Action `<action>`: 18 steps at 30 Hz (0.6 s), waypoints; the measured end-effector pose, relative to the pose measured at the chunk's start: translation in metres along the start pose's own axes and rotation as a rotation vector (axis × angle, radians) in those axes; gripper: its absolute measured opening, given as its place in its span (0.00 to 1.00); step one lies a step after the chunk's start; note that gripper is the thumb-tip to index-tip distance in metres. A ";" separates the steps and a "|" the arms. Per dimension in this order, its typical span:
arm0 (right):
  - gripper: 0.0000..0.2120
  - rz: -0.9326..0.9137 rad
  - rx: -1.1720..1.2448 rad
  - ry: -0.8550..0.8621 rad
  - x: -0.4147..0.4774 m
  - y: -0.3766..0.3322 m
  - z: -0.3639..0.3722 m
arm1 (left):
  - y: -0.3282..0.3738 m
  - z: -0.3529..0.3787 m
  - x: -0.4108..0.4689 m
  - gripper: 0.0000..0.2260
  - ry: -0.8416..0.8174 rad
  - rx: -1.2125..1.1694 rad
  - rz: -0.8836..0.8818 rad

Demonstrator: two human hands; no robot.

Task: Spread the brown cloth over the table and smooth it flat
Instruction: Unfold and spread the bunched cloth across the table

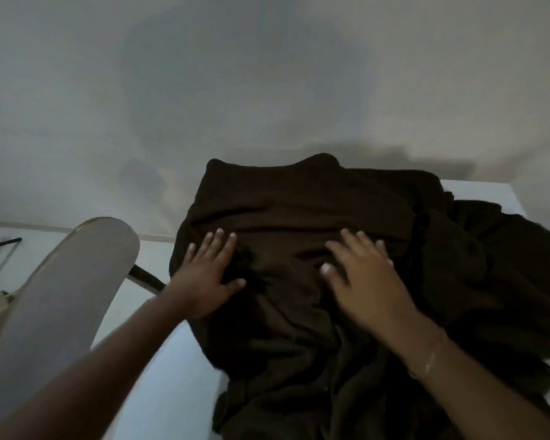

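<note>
Under both palms sits the dark brown soft knit cloth (346,265), bunched in a heap on the white flat-topped table (172,360) — nowhere near spread yet. Left hand (207,274) lies flat on the cloth's left part, fingers splayed wide, gripping nothing. Right hand (362,281) is likewise flat and wide open, pressing down just right of centre. Bare table shows left of the left hand and at the far corner beyond the right hand.

Handling guess: light, limp, thick-ish fabric; it will drape and fold on itself, not slide cleanly, so palm strokes alone likely just push wrinkles around. Better to pinch an outer edge or corner — the far edge past the fingertips, or the loose mass right of the right hand — then pull outward and smooth from the centre.

Hard to read: low light, motion blur, and the cloth's near-black tone hide most fold lines and true edges. Near part of the cloth is cut off at the frame bottom. Grey padded rounded board (61,296), left of the left forearm, is only partly seen.
</note>
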State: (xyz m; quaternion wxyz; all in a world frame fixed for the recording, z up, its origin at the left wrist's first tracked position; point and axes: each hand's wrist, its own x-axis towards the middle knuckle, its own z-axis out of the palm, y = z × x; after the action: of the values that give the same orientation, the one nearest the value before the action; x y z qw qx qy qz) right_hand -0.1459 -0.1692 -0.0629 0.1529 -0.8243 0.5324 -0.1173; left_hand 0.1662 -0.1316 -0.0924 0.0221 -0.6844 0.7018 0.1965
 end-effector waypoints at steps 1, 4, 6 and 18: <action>0.24 -0.106 0.013 0.013 -0.033 -0.023 0.008 | 0.016 0.017 -0.025 0.42 0.012 -0.072 0.045; 0.30 -0.181 -0.083 -0.344 -0.116 -0.070 0.033 | 0.039 0.056 -0.098 0.43 -0.096 0.026 0.077; 0.28 -0.160 -0.146 -0.538 -0.150 -0.082 0.039 | 0.029 0.056 -0.127 0.39 -0.157 0.184 0.010; 0.35 -0.021 -0.118 -0.739 -0.251 -0.187 0.049 | 0.058 0.067 -0.229 0.29 -0.327 0.109 0.018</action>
State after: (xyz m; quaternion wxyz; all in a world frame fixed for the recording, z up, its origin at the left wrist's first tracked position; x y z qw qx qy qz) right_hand -0.0730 0.1385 -0.0458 0.2859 -0.8238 0.4385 0.2175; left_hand 0.1080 0.1056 -0.0710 0.1711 -0.6350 0.7044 0.2671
